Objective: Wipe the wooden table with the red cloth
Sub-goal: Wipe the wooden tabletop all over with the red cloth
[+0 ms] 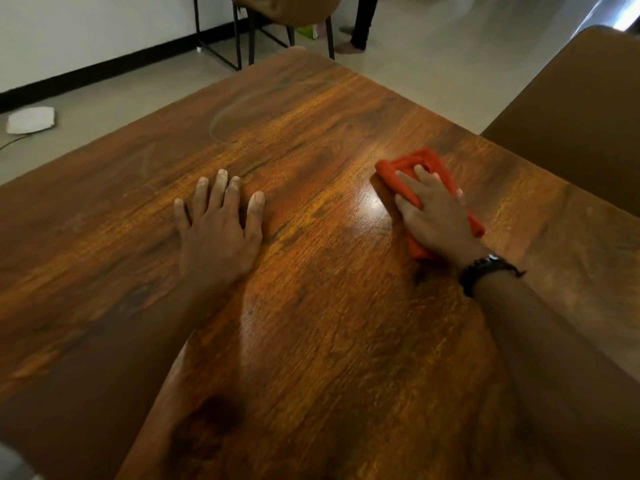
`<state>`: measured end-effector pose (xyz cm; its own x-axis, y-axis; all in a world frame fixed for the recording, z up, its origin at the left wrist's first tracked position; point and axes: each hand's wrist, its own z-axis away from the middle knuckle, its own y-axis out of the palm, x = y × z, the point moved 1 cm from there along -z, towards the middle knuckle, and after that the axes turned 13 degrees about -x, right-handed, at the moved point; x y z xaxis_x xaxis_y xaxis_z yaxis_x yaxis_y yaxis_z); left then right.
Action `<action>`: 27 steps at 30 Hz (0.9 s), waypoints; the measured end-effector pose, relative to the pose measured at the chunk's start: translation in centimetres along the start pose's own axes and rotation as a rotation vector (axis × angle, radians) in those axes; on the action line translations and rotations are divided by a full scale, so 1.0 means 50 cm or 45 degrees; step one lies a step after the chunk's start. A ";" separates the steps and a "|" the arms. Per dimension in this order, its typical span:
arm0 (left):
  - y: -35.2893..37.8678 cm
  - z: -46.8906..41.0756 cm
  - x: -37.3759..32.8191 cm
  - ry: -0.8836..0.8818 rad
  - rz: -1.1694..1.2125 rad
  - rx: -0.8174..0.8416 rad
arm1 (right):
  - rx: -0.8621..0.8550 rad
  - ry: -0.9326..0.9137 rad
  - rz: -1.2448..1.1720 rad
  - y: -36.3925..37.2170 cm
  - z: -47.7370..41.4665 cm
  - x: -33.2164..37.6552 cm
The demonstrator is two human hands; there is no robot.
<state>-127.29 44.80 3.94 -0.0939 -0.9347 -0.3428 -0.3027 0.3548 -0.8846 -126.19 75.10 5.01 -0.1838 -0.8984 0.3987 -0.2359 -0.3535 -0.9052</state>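
Note:
The wooden table (311, 323) fills most of the head view, glossy with dark grain. A folded red cloth (398, 173) lies on its right half. My right hand (434, 214) presses flat on the cloth, fingers curled into its folds, and a dark bracelet sits on that wrist. My left hand (216, 225) rests palm down on the bare wood left of centre, fingers spread, holding nothing. A faint curved smear mark (221, 116) shows on the far part of the tabletop.
A brown chair back (571, 116) stands at the table's right edge. Another chair with black metal legs (263, 26) stands beyond the far corner, beside a person's legs (360, 26). A white pad (31, 120) lies on the grey floor at left.

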 end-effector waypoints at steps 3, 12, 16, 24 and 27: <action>-0.004 -0.003 0.001 -0.047 0.081 -0.076 | 0.030 -0.182 -0.086 0.039 0.062 0.123; -0.172 0.181 0.139 -0.430 -0.006 -0.463 | 0.236 -0.584 -0.226 0.005 0.434 0.154; -0.231 0.238 0.267 -0.744 -0.043 -0.494 | 0.197 -0.335 -0.148 -0.027 0.367 0.097; -0.196 0.226 0.292 -1.144 0.465 -0.598 | 0.182 -0.429 -0.119 0.123 0.188 0.366; -0.194 0.226 0.301 -1.127 0.488 -0.624 | 0.288 -0.642 -0.200 0.173 0.239 0.506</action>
<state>-115.04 27.53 3.79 0.3956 -0.3468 -0.8505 -0.7638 0.3900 -0.5143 -121.46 46.20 5.50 0.3277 -0.8241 0.4621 -0.0032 -0.4901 -0.8717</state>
